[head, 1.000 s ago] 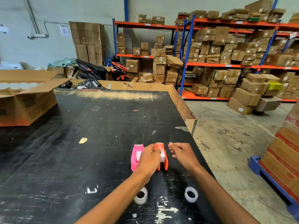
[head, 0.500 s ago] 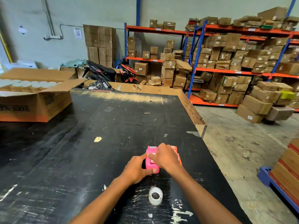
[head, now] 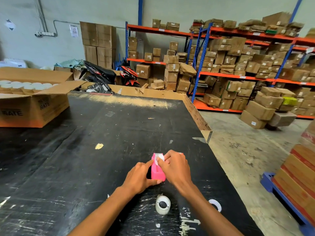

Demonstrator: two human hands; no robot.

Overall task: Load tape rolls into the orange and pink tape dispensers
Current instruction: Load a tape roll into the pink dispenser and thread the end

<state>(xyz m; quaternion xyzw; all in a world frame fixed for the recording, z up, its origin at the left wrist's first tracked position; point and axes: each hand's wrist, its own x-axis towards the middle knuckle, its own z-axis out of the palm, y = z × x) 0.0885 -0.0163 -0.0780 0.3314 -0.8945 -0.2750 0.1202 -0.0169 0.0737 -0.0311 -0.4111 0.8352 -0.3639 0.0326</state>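
Note:
The pink tape dispenser (head: 157, 171) stands on the black table (head: 85, 159). My left hand (head: 140, 178) grips its near left side. My right hand (head: 175, 167) rests over its right side, fingertips on the clear tape at its top front. The orange dispenser (head: 181, 153) is almost wholly hidden behind my right hand; only a sliver shows. A stack of clear tape rolls (head: 162, 204) stands just in front of my wrists. A single white roll (head: 215, 204) lies flat to the right, partly behind my right forearm.
An open cardboard box (head: 34, 106) holding white rolls sits at the table's far left. The table's right edge (head: 206, 132) drops to a concrete floor. Blue and orange shelves of cartons (head: 238, 68) fill the background. A stack of boxes on a blue pallet (head: 279, 189) stands at right.
Both hands left the orange dispenser and moved onto the pink one. My right hand crossed over, hiding the orange dispenser, and now fingers the tape at the pink dispenser's top.

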